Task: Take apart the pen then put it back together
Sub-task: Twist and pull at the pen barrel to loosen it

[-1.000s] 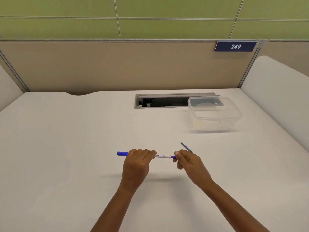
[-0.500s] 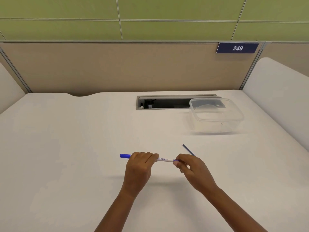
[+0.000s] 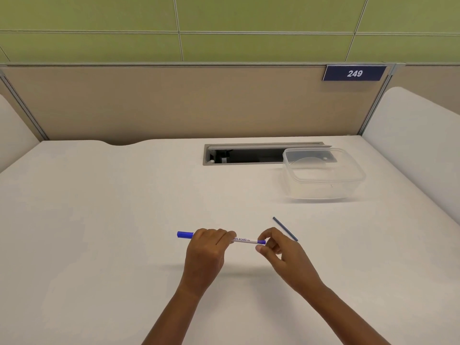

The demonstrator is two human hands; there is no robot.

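A white whiteboard pen (image 3: pixel 242 240) with a blue cap at its left end is held level above the white desk (image 3: pixel 99 220). My left hand (image 3: pixel 206 255) is wrapped around the pen's left half, the blue cap (image 3: pixel 184 234) sticking out past my fist. The thumb and forefinger of my right hand (image 3: pixel 281 255) pinch the small blue end piece (image 3: pixel 261 242) at the pen's right end. A thin dark blue rod (image 3: pixel 285 228), the pen's inner tube, lies slanted on the desk just behind my right hand.
A clear plastic container (image 3: pixel 323 178) stands at the back right of the desk. Behind it an open cable tray slot (image 3: pixel 249 155) is sunk into the desktop. Beige partition walls close off the back and white dividers stand on both sides.
My right fingers have shifted on the pen's right end, so the blue end piece now shows between thumb and forefinger. The left hand and pen have hardly moved.
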